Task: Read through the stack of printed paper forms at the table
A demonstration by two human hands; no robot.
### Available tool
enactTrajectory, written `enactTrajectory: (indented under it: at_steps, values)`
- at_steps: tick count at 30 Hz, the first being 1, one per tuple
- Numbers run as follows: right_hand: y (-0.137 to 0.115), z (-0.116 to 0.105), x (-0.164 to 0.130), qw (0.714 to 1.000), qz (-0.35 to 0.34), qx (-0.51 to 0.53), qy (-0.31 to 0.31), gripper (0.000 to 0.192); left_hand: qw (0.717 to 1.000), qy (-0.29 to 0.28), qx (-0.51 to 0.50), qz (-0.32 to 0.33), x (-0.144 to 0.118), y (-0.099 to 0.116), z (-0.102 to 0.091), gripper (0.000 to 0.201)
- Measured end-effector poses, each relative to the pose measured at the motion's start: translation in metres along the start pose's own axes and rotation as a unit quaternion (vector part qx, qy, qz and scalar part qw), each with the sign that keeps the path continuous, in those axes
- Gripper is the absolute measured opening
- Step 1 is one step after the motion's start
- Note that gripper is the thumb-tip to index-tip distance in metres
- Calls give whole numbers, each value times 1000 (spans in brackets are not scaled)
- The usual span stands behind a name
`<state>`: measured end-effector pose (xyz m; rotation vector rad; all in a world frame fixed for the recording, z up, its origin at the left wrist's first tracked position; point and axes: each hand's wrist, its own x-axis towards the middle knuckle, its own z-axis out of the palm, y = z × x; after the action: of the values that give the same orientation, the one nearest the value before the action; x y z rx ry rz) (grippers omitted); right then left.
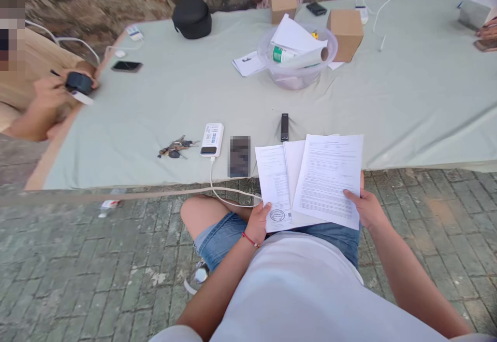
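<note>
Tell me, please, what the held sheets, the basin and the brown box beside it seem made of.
Sheets: matte paper, thin and printed. Basin: probably smooth plastic, its wall translucent and faintly purple. Brown box: likely matte cardboard, plain brown with straight edges.
</note>
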<state>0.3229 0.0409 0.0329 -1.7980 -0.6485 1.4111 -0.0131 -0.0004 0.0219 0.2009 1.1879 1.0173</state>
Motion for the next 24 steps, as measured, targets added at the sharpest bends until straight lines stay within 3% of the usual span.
enactTrajectory:
  at_steps: [4,11,15,19,24]
  values:
    - [-5,-4,-8,1000,-9,11,3,31,1000,-12,-6,-2,-2,-3,3,71]
    - [-2,50,-31,996,-13,-13,-87,26,999,-33,-20,7,-7,-4,2,63]
    - [1,69,-37,995,-56,-58,-64,35,999,-24,2,27,-8,-3,-4,67]
    - [4,65,-32,996,-52,-47,-55,43,1000,6,6,29,-7,-6,-10,70]
    - [9,44,-16,999,-32,-17,-33,37,999,11,-29,11,-5,-3,-7,66]
